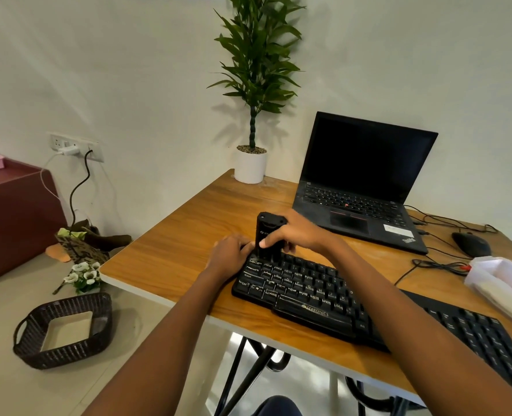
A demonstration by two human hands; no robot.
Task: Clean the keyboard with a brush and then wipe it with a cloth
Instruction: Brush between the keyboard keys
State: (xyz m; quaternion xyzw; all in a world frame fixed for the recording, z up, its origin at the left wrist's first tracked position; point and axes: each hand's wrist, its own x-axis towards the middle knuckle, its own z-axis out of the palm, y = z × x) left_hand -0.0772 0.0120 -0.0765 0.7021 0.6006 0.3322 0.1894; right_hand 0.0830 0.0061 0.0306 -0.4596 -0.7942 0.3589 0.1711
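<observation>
Person seated at a wooden table (188, 235), viewed from above the hands. A black, full-size plastic keyboard (308, 292) lies slantwise near the table's front edge. A black, block-shaped cleaning brush (268, 235) stands upright on the keyboard's far left corner, its lower end against the keys. The right hand (296, 232) grips the brush from the right, thumb pressed on its near face and fingers wrapped behind. The left hand (229, 253) rests at the keyboard's left end, fingers bent beside the brush's base; whether they pinch anything cannot be told. Behind the keyboard stands an open black laptop (365, 175) with a dark screen; further left of it, a green plant in a white pot (250, 166). Right of the keyboard lie a black mouse (470, 244) and a translucent white plastic box (503, 280).
</observation>
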